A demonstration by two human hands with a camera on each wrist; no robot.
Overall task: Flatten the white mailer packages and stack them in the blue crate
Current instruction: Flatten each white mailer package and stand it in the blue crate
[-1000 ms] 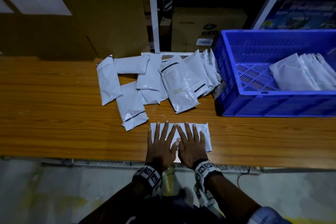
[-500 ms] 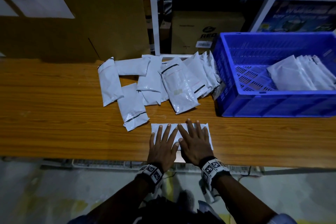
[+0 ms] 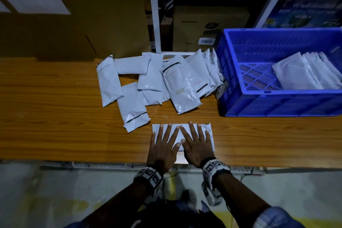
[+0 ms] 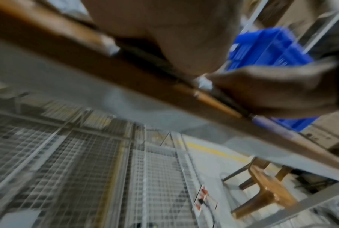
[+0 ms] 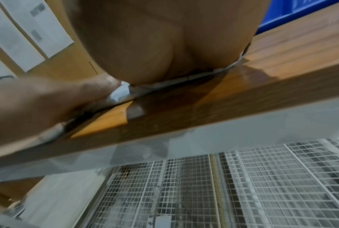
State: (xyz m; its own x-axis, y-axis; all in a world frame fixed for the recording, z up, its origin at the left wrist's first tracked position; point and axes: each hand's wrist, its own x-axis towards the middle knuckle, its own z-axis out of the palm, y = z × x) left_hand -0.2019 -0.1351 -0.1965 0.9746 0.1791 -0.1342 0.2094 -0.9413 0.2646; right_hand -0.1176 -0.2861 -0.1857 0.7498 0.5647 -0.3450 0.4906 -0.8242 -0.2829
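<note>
**Both hands press one white mailer flat near the front edge of the surface**

The white mailer lies flat on the wooden surface, close to the front edge, with its long side running from 9 o'clock to 3 o'clock. The left hand rests on its left half and the right hand on its right half. Both hands are wide, the fingers straight and spread, palms down on the package, and neither hand holds anything. The two thumbs nearly meet at the middle of the mailer. In the right wrist view the palm sits on the thin package edge just at the border of the surface; the left wrist view is blurred, but it shows the same contact.

At 12 o'clock and 11 o'clock from the pressed mailer lies a loose pile of white mailers, overlapping each other, some with a black strip at one end. The nearest one of this pile is just beside the pressed mailer's far left corner.

At 2 o'clock stands the blue crate on the same surface. Inside it, at its right part, a group of white mailers lies overlapped.

Behind the surface, at 12 o'clock, there is a white shelf frame with a cardboard box in it.
</note>
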